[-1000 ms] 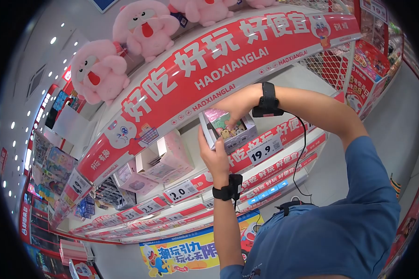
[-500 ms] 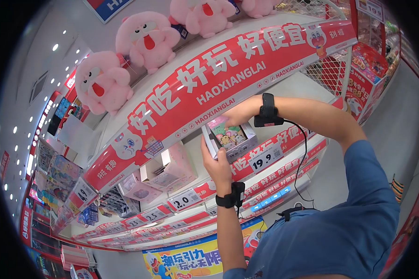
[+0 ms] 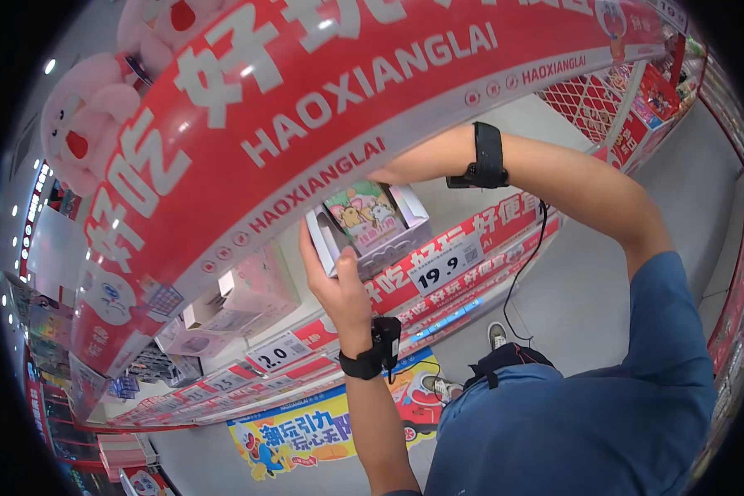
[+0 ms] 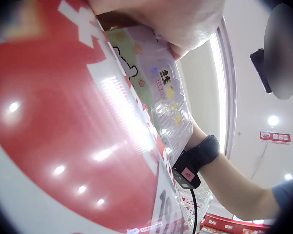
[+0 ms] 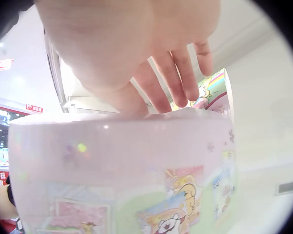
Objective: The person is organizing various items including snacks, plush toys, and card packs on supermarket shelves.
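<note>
A pastel open-topped display box [image 3: 372,227] with cartoon animals stands at the shelf's front, under the red sign. My left hand [image 3: 339,289] grips its left side, the thumb on the front and the fingers round the side. In the left wrist view that hand [image 4: 171,19] lies against the box [image 4: 171,97]. My right hand [image 3: 413,161] is over the back of the box, partly hidden by the sign. The right wrist view shows this hand [image 5: 136,53] with fairly straight fingers [image 5: 173,80] dipping behind the rim of the box [image 5: 122,156]; some fingertips are hidden.
The curved red sign [image 3: 331,99] overhangs the shelf close above both hands. Left of the box stand pink boxes [image 3: 244,293]. A price strip [image 3: 438,273] runs along the shelf edge, and a wire mesh panel [image 3: 591,103] closes the right end. A cable [image 3: 521,289] hangs below the right wrist.
The head view has come closer to the sign, which now looks larger and covers more of the right hand. The right fingers, earlier seen on the box's picture, have drawn back behind the sign.
</note>
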`<action>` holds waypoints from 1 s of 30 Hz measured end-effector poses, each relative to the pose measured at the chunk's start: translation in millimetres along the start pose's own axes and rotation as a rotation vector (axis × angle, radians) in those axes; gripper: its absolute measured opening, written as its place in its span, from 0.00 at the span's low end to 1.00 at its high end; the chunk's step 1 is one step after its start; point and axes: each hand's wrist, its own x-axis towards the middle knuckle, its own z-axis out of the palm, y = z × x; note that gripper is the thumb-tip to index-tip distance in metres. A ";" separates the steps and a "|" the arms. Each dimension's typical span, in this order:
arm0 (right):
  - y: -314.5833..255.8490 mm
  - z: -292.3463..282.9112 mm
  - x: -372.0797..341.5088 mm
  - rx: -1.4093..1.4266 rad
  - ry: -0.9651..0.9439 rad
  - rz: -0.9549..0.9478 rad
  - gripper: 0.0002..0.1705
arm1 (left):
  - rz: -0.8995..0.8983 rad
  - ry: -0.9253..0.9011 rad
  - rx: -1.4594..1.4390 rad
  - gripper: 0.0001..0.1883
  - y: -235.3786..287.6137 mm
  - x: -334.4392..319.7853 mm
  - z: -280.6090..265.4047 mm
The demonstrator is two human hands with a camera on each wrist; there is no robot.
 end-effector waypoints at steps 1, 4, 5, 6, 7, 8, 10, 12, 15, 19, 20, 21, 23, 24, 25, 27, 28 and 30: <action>-1.0 1.7 -4.1 -0.028 0.094 -0.107 0.17 | -0.017 -0.011 0.004 0.32 0.5 0.8 -0.3; 0.0 9.3 -5.4 0.134 0.027 -0.134 0.22 | -0.041 -0.019 -0.001 0.32 3.4 0.7 0.7; 1.6 12.6 -7.2 0.122 -0.014 -0.120 0.24 | -0.042 -0.021 -0.005 0.32 4.5 0.9 0.6; 4.1 17.7 -9.0 0.108 -0.051 -0.107 0.27 | -0.034 -0.019 0.011 0.32 3.0 0.7 0.2; 3.6 17.1 -8.8 0.090 -0.085 -0.094 0.29 | -0.021 -0.017 0.026 0.32 -0.5 1.1 -0.2; 2.6 13.5 -9.3 0.109 -0.104 -0.069 0.30 | -0.007 -0.013 0.041 0.32 -2.0 2.2 -0.7; -3.6 4.8 -9.6 0.151 -0.146 -0.025 0.33 | -0.008 -0.024 0.056 0.32 0.2 2.7 -1.4; -5.6 10.5 -10.6 0.165 -0.131 -0.055 0.33 | -0.014 -0.024 0.066 0.32 2.5 1.3 -1.8; -6.3 7.6 -8.6 0.137 -0.142 -0.108 0.31 | -0.019 -0.019 0.053 0.32 1.7 1.6 -1.1; -14.2 -5.4 -8.5 0.170 -0.228 -0.031 0.31 | -0.009 -0.017 0.034 0.32 0.3 1.5 -0.8; -12.9 -2.0 -10.4 0.150 -0.209 -0.044 0.31 | -0.008 -0.016 0.029 0.32 1.1 1.2 -0.5; -9.0 6.4 -14.2 0.131 -0.190 -0.057 0.32 | -0.007 -0.016 0.025 0.32 1.5 1.1 -0.4; -7.0 10.6 -18.0 0.115 -0.155 -0.080 0.32 | -0.009 -0.025 0.027 0.32 1.7 0.8 -1.3; -6.8 9.4 -19.1 0.138 -0.152 -0.072 0.31 | -0.010 -0.025 0.026 0.32 1.4 1.0 -1.3; -9.7 5.9 -18.9 0.162 -0.149 -0.066 0.31 | -0.006 -0.026 0.032 0.32 0.4 1.2 -1.5; -14.5 -0.6 -18.5 0.185 -0.204 -0.054 0.32 | 0.001 -0.023 0.048 0.32 -2.3 1.1 -2.6; -16.0 -0.6 -20.3 0.155 -0.216 -0.067 0.32 | -0.007 -0.024 0.047 0.32 -2.3 1.2 -3.0; -18.0 2.3 -26.4 0.093 -0.241 -0.094 0.32 | -0.023 -0.024 0.043 0.32 -1.8 1.0 -2.8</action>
